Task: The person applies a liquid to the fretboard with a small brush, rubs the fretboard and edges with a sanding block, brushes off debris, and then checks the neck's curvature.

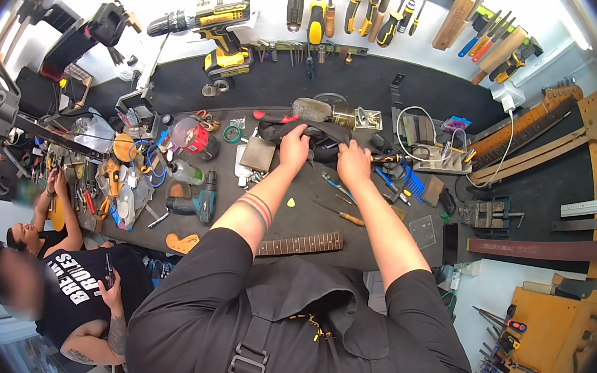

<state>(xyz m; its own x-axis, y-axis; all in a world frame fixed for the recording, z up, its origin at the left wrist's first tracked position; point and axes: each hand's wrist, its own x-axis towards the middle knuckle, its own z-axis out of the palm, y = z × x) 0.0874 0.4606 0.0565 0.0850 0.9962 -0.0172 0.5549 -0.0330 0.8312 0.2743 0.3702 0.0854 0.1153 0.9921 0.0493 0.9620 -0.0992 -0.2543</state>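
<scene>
At the far side of the workbench, both my hands are closed on a black soft bag (325, 131), which sags between them. My left hand (294, 146) grips its left part, and my right hand (354, 162) grips its right edge. What lies inside the bag is too dark to make out. A guitar neck (301, 245) with a fretted dark fingerboard lies along the bench's near edge, partly covered by my left arm. Between my forearms are a small yellow guitar pick (291, 202) and a wooden-handled tool (342, 214).
A cordless drill (205, 199), jars and tangled tools crowd the left. Blue combs (414, 183), a clear plate (422, 231) and a vise (490, 216) stand right. Hand tools and a yellow drill (217, 24) hang on the wall. Two people are at the left, one holding a phone (109, 269).
</scene>
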